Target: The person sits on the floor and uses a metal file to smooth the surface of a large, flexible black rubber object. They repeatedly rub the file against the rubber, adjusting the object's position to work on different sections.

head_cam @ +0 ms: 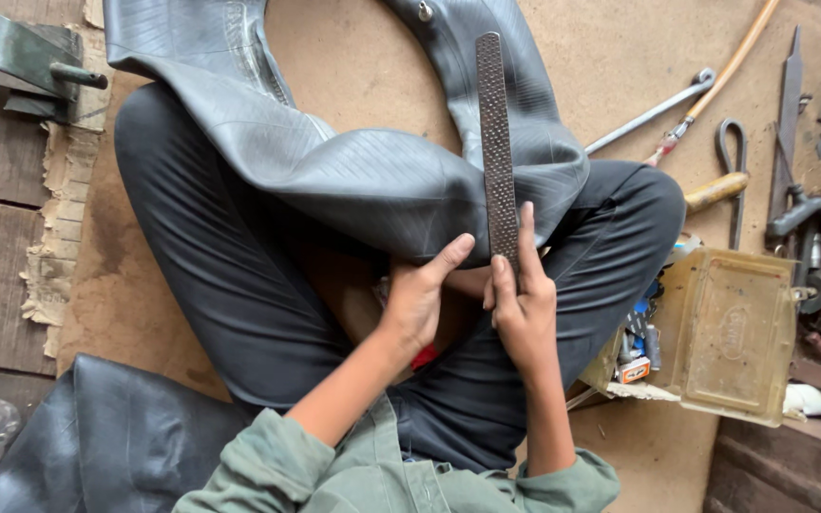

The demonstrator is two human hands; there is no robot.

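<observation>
Right hand [523, 309] clamped on long rasp [496, 142], blade upright over grey inner tube [363, 180] draped across lap. Left hand [420, 299] pressed flat on tube. Open yellow metal box [729, 332] beside right knee held small packets.

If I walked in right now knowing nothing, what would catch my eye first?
Most likely the big grey rubber inner tube draped across the seated person's crossed legs in the middle. Next, the long rough metal rasp held upright over it by the right hand, with the left hand pressed against the tube's lower edge. To the right, an open yellowish metal toolbox sits on the floor beside scattered tools.
</observation>
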